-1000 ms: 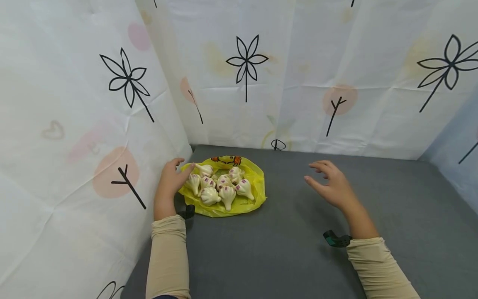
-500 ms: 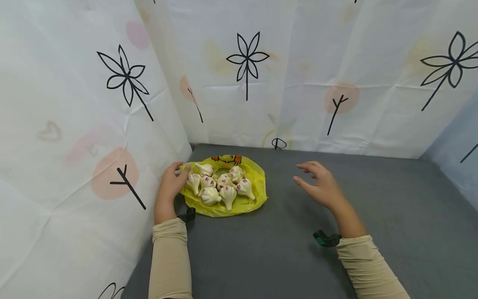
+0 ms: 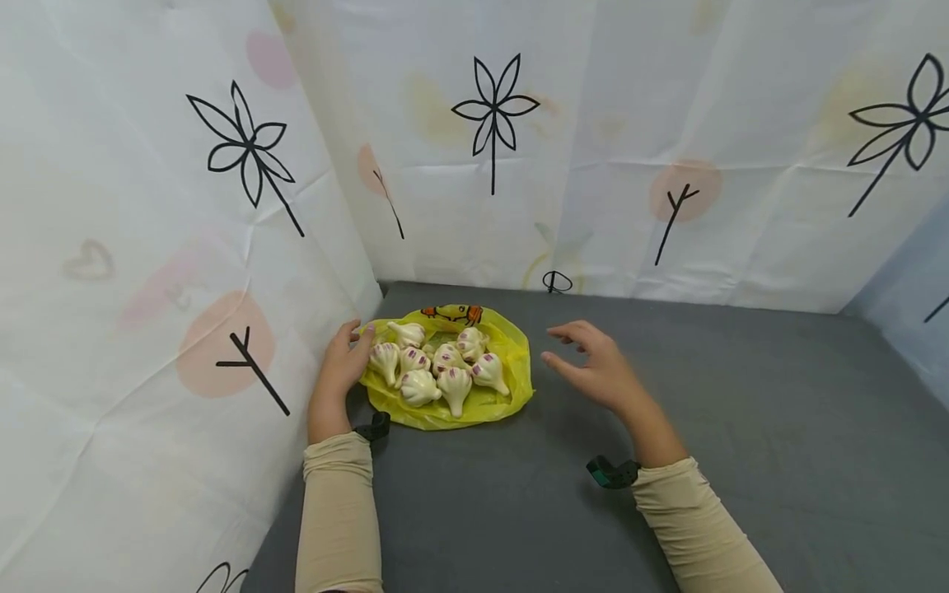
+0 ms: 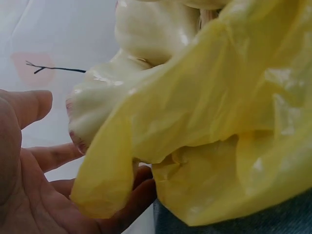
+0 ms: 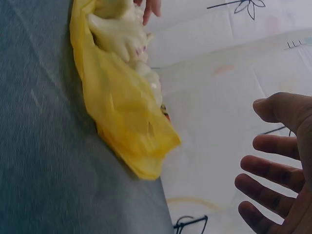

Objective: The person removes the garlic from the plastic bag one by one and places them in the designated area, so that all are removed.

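A yellow plastic bag (image 3: 485, 402) lies spread on the grey tabletop (image 3: 667, 428) near the back left corner. Several white garlic bulbs (image 3: 443, 368) with purple marks are piled on it. My left hand (image 3: 347, 356) rests at the bag's left edge; in the left wrist view its fingers (image 4: 58, 156) lie straight under the bag (image 4: 219, 122), beside a bulb (image 4: 146, 34). My right hand (image 3: 589, 362) hovers open, a short way right of the bag and apart from it. The right wrist view shows its spread fingers (image 5: 273, 173), the bag (image 5: 122, 112) and the bulbs (image 5: 114, 29).
White sheets printed with black flowers close the space on the left (image 3: 148, 288) and at the back (image 3: 593, 165). A pale blue panel (image 3: 904, 321) stands at the right. Grey tabletop stretches to the right and front of the bag.
My right hand has moved left, closer to the bag, still open. The left hand has stayed at the bag's left edge.
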